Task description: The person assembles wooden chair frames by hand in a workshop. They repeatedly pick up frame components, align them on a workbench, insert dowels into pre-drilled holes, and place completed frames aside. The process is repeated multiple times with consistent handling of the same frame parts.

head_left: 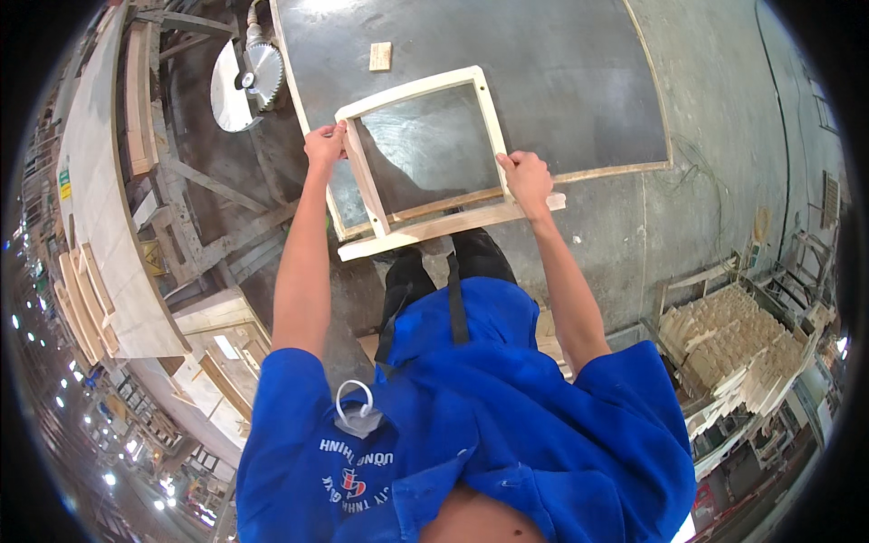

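Note:
A pale wooden frame (412, 92), four-sided, is held up in front of me over the near edge of a dark-topped table (579, 86). Its near bar is longer than the others and sticks out past both sides. My left hand (325, 147) is closed around the far left corner. Partway down the right side bar, my right hand (527, 181) grips the wood with its thumb along the top. Small dark holes show in the side bars. Through the opening, the shiny tabletop is visible. A small wooden block (381, 56) lies on the table beyond the frame.
Left of the table is a round toothed saw blade (264, 78) with a metal guard. A pale bench panel (113, 235) with wooden strips (83, 294) runs along the left. Stacked wooden pieces (738, 348) fill a rack at right. Grey floor (615, 235) borders the table.

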